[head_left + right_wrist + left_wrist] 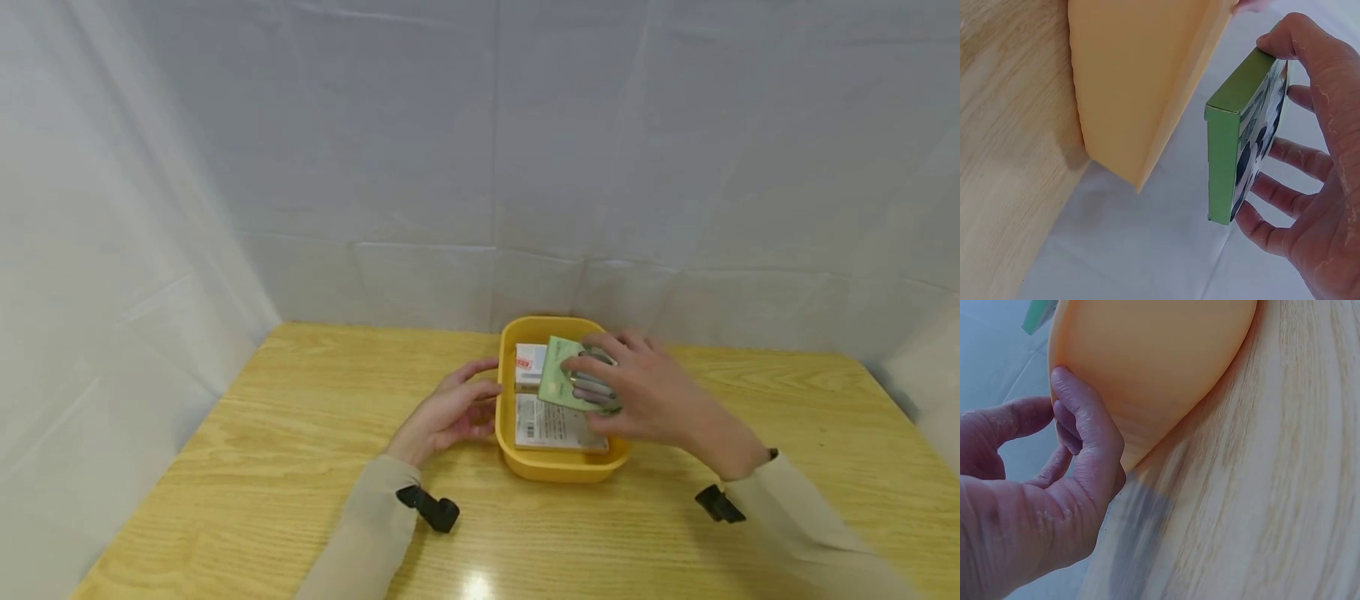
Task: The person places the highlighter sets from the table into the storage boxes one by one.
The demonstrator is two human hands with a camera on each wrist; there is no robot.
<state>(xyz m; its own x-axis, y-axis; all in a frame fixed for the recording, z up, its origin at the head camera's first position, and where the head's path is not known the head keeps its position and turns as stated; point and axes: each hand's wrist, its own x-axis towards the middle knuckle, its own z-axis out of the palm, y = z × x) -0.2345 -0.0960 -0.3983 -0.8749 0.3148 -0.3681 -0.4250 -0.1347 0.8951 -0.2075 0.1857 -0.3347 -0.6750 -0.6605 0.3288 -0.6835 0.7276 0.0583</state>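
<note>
A yellow plastic bin (566,472) stands on the wooden table. My left hand (457,408) is at its left side, with bent fingertips (1072,387) touching the outer wall and rim without wrapping round it. Over the bin's right part, my right hand (648,387) grips a flat green box (557,379) by its edges. In the right wrist view the box (1222,165) is tilted above the rim, thumb on one edge and fingers along the other. Inside the bin lie a white box with red print (529,360) and a white-grey box with a barcode (551,423), partly covered.
The wooden table (300,433) extends to both sides of the bin. White sheeting (420,283) hangs behind the table's back edge and at the sides. Black wrist-camera mounts (431,508) sit on both sleeves.
</note>
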